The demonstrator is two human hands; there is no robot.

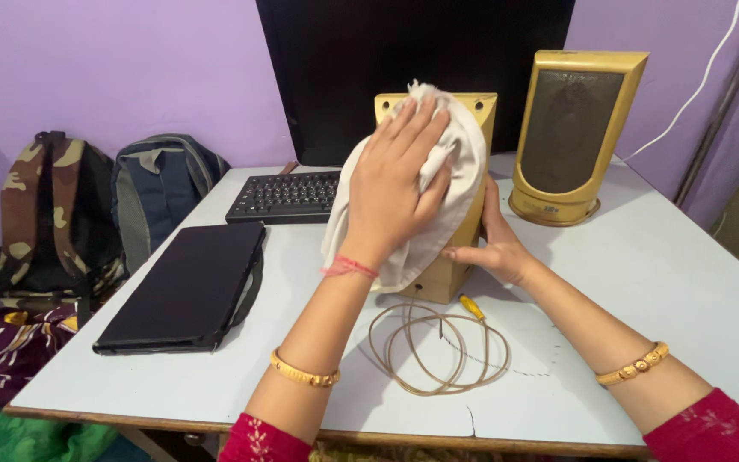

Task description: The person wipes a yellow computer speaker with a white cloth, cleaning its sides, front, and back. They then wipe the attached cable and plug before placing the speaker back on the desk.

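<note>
**One head-worn view, looking down and forward**

The single camera sits on the person's head, close above the table [660, 282], tilted down and ahead toward the purple wall [130, 60]. Both forearms enter from the bottom edge, the monitor [412, 68] fills the upper centre. No second view overlaps it.

1 big screen [412, 60] stood at the back of the table [660, 274], against the purple wall. It was a wide flat rectangle, all black and dark, with nothing showing on it. Its top ran out of the picture. Its lower middle was hidden behind a yellow speaker box [438, 274]. A small dark label [551, 208] sat low on the front of the other yellow speaker [575, 128], to the right of the screen. It was too small to make out. No packages or signs were there.
</note>
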